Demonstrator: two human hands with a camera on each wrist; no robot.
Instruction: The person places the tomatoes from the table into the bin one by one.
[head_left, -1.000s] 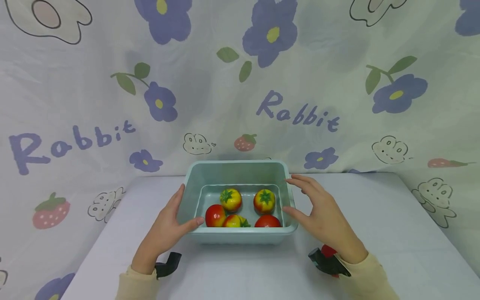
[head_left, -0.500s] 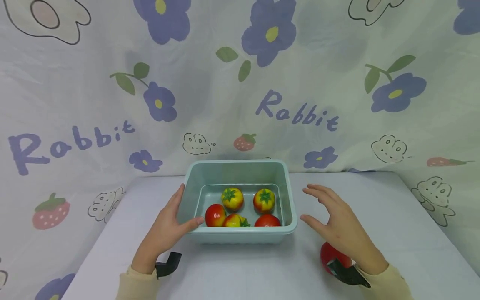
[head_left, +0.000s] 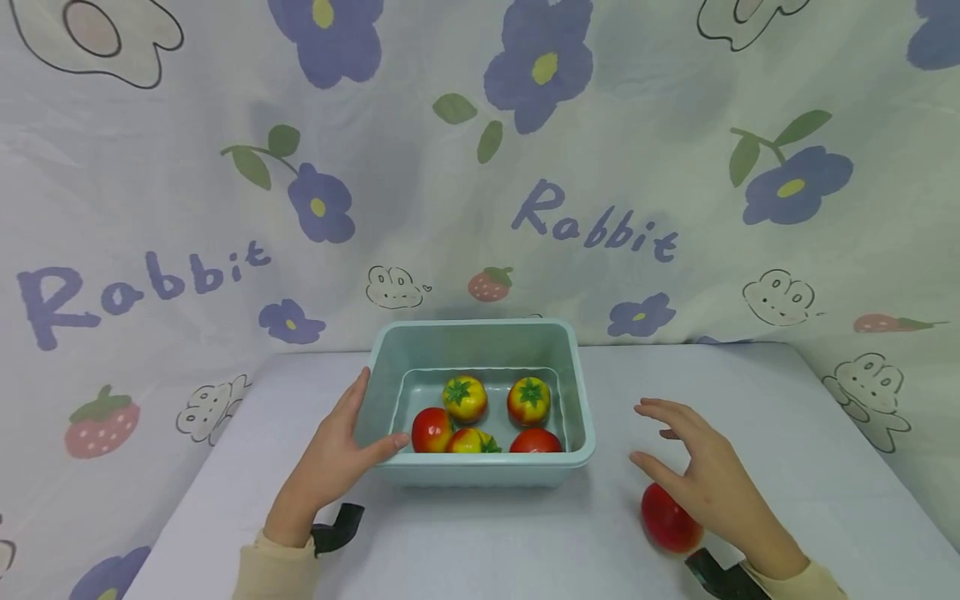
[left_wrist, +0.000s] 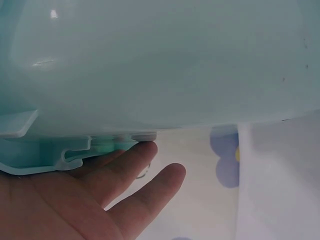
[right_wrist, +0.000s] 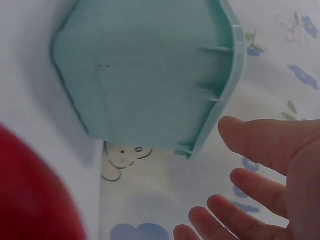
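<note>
A pale blue-green plastic basin (head_left: pixel 480 475) stands on the table, with several glossy red and yellow toy fruits (head_left: pixel 528 402) inside; some wear green leafy crowns like tomatoes. My left hand (head_left: pixel 337 454) holds the basin's near left corner, thumb over the rim and fingers along the outer side. In the left wrist view those fingers (left_wrist: pixel 135 185) reach beneath the rim. Right of the basin, my right hand (head_left: pixel 708 475) hovers with spread, slightly bent fingers and nothing between them. A round red fruit (head_left: pixel 667 521) lies on the table, partly covered by that hand in the head view.
The white-covered table (head_left: pixel 480 550) ends at the back against a hanging cloth (head_left: pixel 420 183) printed with flowers, rabbits and lettering. Black wrist straps (head_left: pixel 337 529) show at both wrists. White tabletop lies between the basin and the red fruit.
My right hand has drawn away from the basin's right rim, moving right and toward me, uncovering more of the red fruit. The left hand and the basin stay in place.
</note>
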